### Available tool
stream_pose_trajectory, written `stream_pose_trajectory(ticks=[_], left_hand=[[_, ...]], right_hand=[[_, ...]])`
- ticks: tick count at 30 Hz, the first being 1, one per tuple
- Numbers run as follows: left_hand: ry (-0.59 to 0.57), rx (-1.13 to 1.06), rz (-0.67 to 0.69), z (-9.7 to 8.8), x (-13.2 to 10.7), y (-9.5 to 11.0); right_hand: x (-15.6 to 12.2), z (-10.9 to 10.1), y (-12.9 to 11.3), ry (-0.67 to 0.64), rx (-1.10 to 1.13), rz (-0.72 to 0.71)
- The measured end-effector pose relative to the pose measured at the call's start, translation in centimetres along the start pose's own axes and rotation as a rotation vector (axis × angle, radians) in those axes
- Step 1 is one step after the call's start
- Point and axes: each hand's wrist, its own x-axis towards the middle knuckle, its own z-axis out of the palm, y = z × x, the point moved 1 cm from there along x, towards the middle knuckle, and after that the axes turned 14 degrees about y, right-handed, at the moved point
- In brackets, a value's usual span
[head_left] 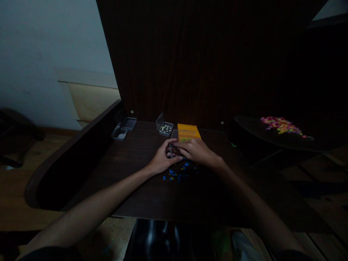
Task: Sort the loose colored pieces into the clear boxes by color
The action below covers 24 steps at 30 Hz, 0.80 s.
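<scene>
In the dim head view, my left hand [161, 158] curls round the side of a small clear plastic box [172, 146], its thumb along the near edge. My right hand [199, 151] reaches over the same box from the right, fingers bent together at its opening; whatever they may pinch is hidden. Just in front of both hands lie small blue pieces [182, 177], scattered with a few yellow ones. Behind my right hand stands a yellow-orange box [187, 131] with small green pieces, partly covered by the hand.
A clear lidded box [166, 128] of pale pieces stands open at the back. Farther left is another open clear case [119, 134]. A pile of colourful small pieces [282, 126] lies on a dark surface to the right. A raised dark side panel [73, 152] borders the left.
</scene>
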Motion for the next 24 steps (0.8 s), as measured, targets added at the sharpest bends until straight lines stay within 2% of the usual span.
stream_pose_trajectory(ticks=[6,17,24], left_hand=[[-0.004,0.006,0.023,0.0,0.0,-0.1],[-0.013,0.004,0.0,0.0,-0.1,-0.2],[-0.009,0.0,0.003,0.0,-0.2,-0.2]], right_hand=[[-0.3,-0.3,0.1,0.034,0.054,-0.009],[0.6,0.1,0.1,-0.039,0.12,0.026],[0.9,0.5,0.3,-0.084,0.063,0.034]])
